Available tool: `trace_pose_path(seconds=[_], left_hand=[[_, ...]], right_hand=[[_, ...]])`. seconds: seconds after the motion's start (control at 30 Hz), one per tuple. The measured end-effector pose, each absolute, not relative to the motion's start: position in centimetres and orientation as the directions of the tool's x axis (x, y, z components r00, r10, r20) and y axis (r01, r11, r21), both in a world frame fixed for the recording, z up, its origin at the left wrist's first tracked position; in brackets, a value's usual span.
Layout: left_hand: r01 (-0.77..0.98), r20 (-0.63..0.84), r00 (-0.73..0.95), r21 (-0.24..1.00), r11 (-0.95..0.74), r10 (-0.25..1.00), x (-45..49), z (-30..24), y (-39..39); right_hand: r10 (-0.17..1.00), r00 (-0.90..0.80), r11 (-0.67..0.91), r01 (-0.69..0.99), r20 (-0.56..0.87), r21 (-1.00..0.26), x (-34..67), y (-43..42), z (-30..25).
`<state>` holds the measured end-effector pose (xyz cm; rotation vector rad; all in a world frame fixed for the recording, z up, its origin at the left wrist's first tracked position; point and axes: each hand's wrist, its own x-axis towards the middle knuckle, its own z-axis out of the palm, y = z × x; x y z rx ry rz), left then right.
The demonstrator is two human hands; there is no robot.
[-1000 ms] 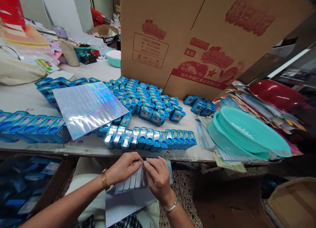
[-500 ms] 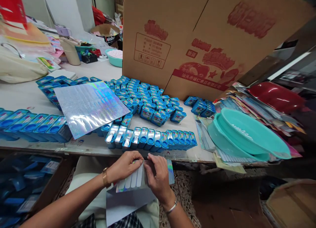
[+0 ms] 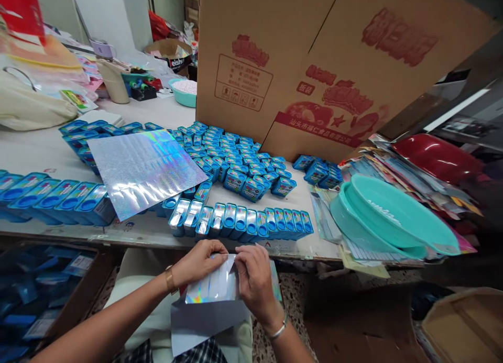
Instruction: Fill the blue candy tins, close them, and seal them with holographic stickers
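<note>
Over my lap, just below the table edge, a shiny holographic sticker sheet (image 3: 214, 288) with pale strips is held up. My left hand (image 3: 204, 262) pinches its upper edge, thumb and fingers together. Bent and closed, my right hand (image 3: 256, 278) grips the same sheet further right; its fingertips partly hide what lies between them. Part of the sheet shows beyond the right hand. Below hangs a plain white backing sheet (image 3: 204, 321). Nearest the hands on the table stands a row of small blue plastic boxes (image 3: 240, 222), several with silvery strips on their tops.
A larger holographic sheet (image 3: 147, 166) lies over more blue boxes. A tall cardboard carton (image 3: 291, 48) stands behind them. Stacked teal basins (image 3: 393, 221) are at the right, beside piled papers (image 3: 416, 179). At lower left, a bin (image 3: 74, 300) holds blue pieces.
My right hand's fingers have drawn closer together and shifted slightly right. The sheet has bent and tilted, so its pale strips show less clearly. My left hand stays nearly in place.
</note>
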<state>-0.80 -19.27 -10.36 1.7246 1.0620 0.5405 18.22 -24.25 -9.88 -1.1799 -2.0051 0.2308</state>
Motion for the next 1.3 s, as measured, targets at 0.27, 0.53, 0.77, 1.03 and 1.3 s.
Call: trace_pose_path(seconds=[0.27, 0.53, 0.77, 1.03, 1.3], left_hand=[[0.177, -0.080, 0.554, 0.984, -0.023, 0.829, -1.2, -13.2, -20.6], [-0.130, -0.206, 0.480, 0.944, 0.302, 0.852, 1.9, -12.0, -20.4], [-0.191, -0.289, 0.320, 0.913, 0.361, 0.902, 3.3, -13.4, -18.4], [-0.177, -0.279, 0.226, 0.930, 0.321, 0.933, 4.2, -14.3, -18.1], [-0.038, -0.269, 0.079, 0.961, 0.273, 0.960, 4.7, -16.1, -18.1]], right_hand=[[0.886, -0.459, 0.355, 0.568, 0.072, -0.742, 19.0, -19.0, -3.6], [0.873, -0.487, 0.365, 0.636, 0.013, -0.680, 18.3, -14.3, -3.6], [0.884, -0.463, 0.406, 0.682, 0.070, -0.608, 17.7, -12.4, -4.4], [0.867, -0.482, 0.470, 0.708, 0.125, -0.527, 17.2, -10.9, -5.6], [0.875, -0.469, 0.456, 0.711, 0.123, -0.535, 17.0, -10.1, -6.3]])
